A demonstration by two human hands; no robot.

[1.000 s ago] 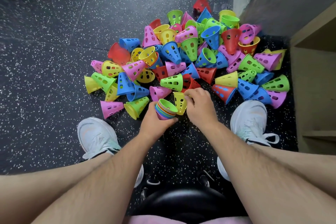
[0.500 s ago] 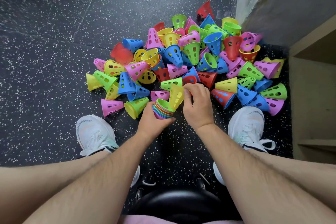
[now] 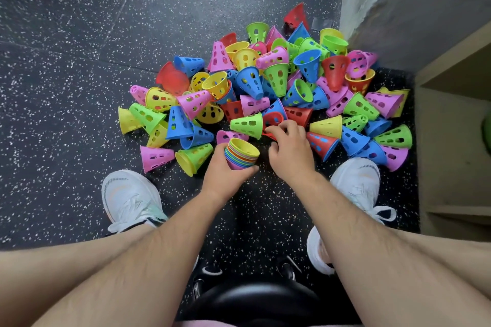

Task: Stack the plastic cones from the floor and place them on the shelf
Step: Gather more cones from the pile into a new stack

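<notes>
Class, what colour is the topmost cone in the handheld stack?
The topmost cone is yellow; head view shows it.

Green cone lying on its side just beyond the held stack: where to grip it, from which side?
Probably pinch its wide rim from the right. The green cone lies with its narrow tip pointing left and its open mouth facing the right hand, so fingers can hook that edge.

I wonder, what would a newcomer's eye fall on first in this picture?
The bright heap of cones, pink, green, blue, yellow and red, sprawls over the dark speckled floor beside the wooden shelf on the right. At its near edge the left hand grips a nested stack of cones with yellow on top, while the right hand curls its fingers on a red cone.
</notes>
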